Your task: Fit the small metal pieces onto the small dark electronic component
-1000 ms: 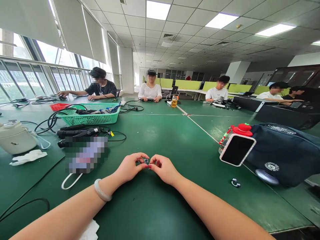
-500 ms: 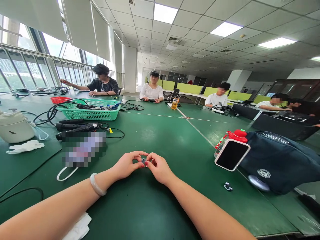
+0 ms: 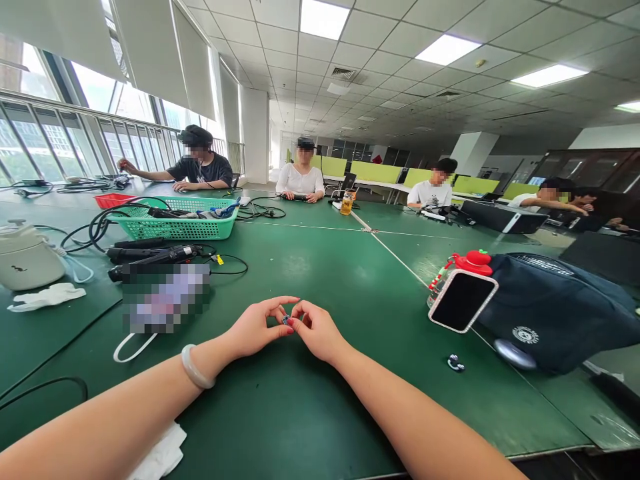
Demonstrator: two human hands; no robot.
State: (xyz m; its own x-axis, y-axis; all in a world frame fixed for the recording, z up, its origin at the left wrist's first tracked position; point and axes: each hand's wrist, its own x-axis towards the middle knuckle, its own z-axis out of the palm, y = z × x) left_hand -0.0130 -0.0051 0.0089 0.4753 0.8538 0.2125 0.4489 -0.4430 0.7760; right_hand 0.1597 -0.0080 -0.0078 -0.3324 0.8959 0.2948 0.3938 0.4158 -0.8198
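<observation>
A small blue-grey piece [image 3: 287, 320], too tiny and covered to name, is held at the fingertips of both hands just above the table. My right hand [image 3: 316, 330] pinches it between thumb and forefinger. My left hand [image 3: 255, 328], with a pale bangle at its wrist, has thumb and a bent finger around the piece's left side. The left forefinger stretches over the top towards the right fingertips. The fingers cover part of the piece.
A green table [image 3: 320, 267] spreads around me. On the left are a green basket [image 3: 183, 229] with cables, black devices [image 3: 155, 260], and a blurred pouch [image 3: 170, 300]. To the right stand a phone [image 3: 464, 300], a dark bag [image 3: 545, 307] and a small earbud-like item [image 3: 456, 363]. Several people sit beyond.
The left forefinger has straightened and lifted over the piece, while the right fingers keep their pinch. The piece has turned slightly. The head view has shifted a little.
</observation>
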